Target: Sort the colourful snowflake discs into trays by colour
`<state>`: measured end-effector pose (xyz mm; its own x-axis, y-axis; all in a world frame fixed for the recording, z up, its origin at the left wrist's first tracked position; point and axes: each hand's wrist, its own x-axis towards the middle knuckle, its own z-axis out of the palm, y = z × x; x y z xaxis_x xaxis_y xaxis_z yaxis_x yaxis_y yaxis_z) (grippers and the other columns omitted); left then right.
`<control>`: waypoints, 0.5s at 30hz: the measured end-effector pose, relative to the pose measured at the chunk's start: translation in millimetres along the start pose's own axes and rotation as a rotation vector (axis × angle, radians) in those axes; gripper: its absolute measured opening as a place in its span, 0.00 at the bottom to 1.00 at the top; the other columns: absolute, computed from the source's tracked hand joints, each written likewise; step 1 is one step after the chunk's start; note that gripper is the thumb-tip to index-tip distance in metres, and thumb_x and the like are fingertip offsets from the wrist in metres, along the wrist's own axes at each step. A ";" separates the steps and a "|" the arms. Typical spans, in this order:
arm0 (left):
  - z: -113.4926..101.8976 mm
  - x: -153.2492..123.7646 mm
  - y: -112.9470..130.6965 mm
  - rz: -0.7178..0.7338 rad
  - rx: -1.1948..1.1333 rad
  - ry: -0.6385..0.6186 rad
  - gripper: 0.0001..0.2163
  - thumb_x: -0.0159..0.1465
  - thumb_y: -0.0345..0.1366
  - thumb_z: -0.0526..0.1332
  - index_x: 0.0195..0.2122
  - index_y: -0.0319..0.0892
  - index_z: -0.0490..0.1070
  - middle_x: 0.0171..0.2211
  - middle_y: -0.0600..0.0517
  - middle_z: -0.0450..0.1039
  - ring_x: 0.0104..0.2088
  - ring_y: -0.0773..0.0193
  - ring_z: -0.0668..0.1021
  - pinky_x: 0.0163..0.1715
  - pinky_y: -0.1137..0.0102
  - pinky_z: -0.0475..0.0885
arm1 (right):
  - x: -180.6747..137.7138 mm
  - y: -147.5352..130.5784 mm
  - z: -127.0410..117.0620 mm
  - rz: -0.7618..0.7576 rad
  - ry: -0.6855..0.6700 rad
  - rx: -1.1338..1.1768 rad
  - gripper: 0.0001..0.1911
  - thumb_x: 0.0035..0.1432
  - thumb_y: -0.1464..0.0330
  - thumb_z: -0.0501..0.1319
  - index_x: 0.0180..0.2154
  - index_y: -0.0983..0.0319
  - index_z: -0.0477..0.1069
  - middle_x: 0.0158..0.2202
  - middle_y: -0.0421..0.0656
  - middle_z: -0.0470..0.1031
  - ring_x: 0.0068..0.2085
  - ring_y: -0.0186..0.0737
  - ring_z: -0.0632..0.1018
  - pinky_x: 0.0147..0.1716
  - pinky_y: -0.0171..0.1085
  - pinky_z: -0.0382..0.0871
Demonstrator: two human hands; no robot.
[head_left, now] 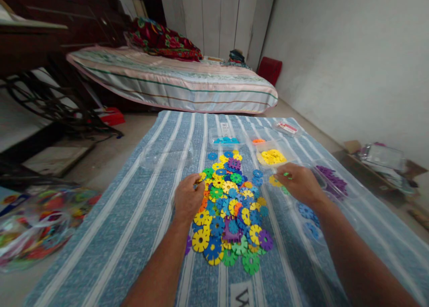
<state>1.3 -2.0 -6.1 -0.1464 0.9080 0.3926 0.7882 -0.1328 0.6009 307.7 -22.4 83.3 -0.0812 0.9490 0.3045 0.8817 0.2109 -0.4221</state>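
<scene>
A loose heap of notched plastic building discs in yellow, blue, green, orange and purple lies in the middle of the cloth. My left hand is closed at the heap's left edge, with a yellow notched disc at its fingertips. To the right of the heap, my right hand is closed, and a bit of a green notched disc shows between its fingers. A yellow disc sits by those fingertips; whether it is held or lying there is unclear. Just beyond that hand stands a clear tub of yellow discs.
Clear containers hold blue pieces, orange pieces, purple pieces and blue discs. A transparent container lies on the left of the striped cloth. Beyond the table is a bed; bagged pieces sit at lower left.
</scene>
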 end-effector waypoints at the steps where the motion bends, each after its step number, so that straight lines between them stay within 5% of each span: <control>1: 0.4 0.1 -0.4 0.001 0.001 0.001 0.11 0.58 0.36 0.54 0.38 0.44 0.72 0.43 0.50 0.75 0.46 0.59 0.75 0.50 0.65 0.67 | 11.0 3.3 -1.9 0.005 0.012 -0.016 0.09 0.52 0.65 0.57 0.26 0.59 0.74 0.30 0.41 0.77 0.32 0.40 0.76 0.34 0.37 0.67; 6: 0.5 0.6 -0.1 0.003 0.007 -0.003 0.11 0.58 0.36 0.53 0.38 0.43 0.72 0.43 0.49 0.75 0.46 0.59 0.75 0.51 0.65 0.67 | 64.3 17.2 -10.6 0.123 0.146 -0.209 0.09 0.52 0.66 0.58 0.28 0.61 0.76 0.30 0.45 0.78 0.33 0.43 0.77 0.32 0.38 0.66; 9: -1.1 0.6 1.8 -0.001 0.011 -0.009 0.11 0.58 0.37 0.53 0.38 0.42 0.72 0.44 0.49 0.75 0.46 0.59 0.75 0.50 0.65 0.67 | 68.4 9.6 -12.2 0.131 0.209 -0.295 0.11 0.54 0.64 0.57 0.32 0.61 0.77 0.32 0.46 0.78 0.34 0.44 0.77 0.33 0.38 0.66; 15: -1.9 -0.1 3.0 -0.002 0.013 -0.010 0.12 0.59 0.38 0.53 0.38 0.43 0.72 0.44 0.49 0.75 0.46 0.59 0.75 0.50 0.65 0.67 | 4.2 -27.9 11.7 -0.136 -0.172 -0.065 0.10 0.57 0.65 0.55 0.35 0.58 0.75 0.36 0.41 0.78 0.37 0.39 0.77 0.37 0.34 0.66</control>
<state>2.6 -3.3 -3.0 -0.1421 0.9124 0.3838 0.7954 -0.1256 0.5930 277.4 -21.6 86.4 -0.2744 0.9401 0.2025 0.8848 0.3293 -0.3298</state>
